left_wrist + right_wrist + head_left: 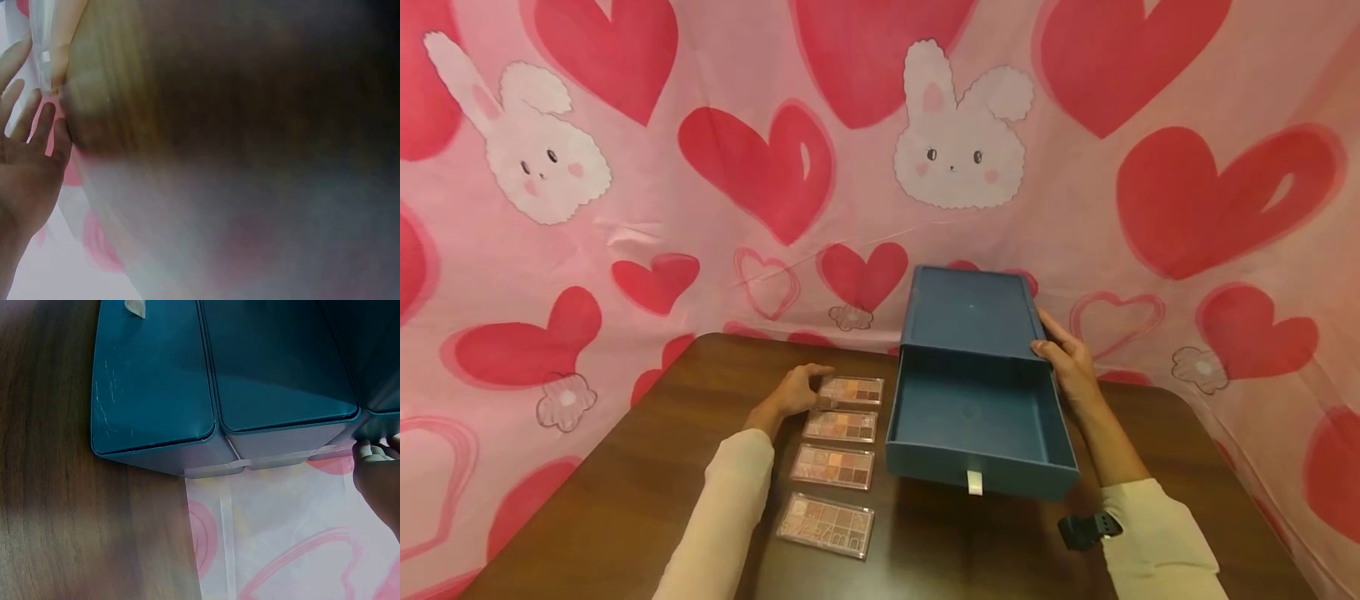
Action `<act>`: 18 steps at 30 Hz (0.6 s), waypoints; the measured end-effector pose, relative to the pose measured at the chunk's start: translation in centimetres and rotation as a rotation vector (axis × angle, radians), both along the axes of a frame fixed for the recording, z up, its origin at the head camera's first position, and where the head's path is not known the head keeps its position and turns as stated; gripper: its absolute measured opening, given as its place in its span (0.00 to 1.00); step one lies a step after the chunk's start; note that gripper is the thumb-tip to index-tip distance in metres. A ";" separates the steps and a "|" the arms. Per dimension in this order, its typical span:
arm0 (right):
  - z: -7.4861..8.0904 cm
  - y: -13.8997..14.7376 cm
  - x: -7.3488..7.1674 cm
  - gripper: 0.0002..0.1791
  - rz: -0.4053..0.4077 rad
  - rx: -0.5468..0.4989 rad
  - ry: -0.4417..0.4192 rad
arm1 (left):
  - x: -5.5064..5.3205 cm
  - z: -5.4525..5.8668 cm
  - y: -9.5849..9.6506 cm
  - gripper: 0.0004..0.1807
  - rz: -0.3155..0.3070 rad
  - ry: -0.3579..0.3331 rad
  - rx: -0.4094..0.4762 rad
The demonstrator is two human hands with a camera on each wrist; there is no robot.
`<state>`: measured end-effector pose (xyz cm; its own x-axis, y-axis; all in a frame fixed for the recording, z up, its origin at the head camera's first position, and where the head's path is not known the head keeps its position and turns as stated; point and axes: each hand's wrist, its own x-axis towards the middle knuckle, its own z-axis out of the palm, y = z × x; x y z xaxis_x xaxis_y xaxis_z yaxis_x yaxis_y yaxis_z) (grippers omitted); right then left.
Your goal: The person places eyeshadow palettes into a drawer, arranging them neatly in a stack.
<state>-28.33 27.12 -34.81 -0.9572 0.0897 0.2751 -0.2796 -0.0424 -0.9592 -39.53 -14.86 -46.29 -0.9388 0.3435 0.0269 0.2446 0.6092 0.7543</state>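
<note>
My left hand point(795, 392) is at the left end of the farthest eyeshadow palette point(861, 391), its fingers fairly straight and reaching over that end. In the left wrist view the fingers point(42, 128) are spread loosely beside a clear edge. Three more palettes, a second point(841, 426), a third point(832, 467) and the nearest point(826, 525), lie in a column toward me. My right hand point(1071, 367) grips the right side of a blue drawer unit point(973, 312), thumb on its top edge. The unit's top drawer point(973, 417) is pulled out toward me, with a bare floor.
Lower drawers point(281, 369) of the unit appear pushed in, stacked below in the right wrist view. A white pull tab point(974, 482) hangs from the top drawer's front. Behind the brown table point(647, 508) hangs a pink cloth point(865, 183) with hearts and rabbits.
</note>
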 end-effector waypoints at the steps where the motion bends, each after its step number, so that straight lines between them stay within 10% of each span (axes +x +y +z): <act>1: 0.0 0.0 0.0 0.35 -0.001 -0.005 -0.005 | -0.1 0.1 0.1 0.39 -0.010 0.009 -0.010; 18: 0.6 -1.1 0.1 0.36 0.003 -0.017 -0.013 | -0.5 0.6 -0.6 0.36 -0.056 0.009 -0.100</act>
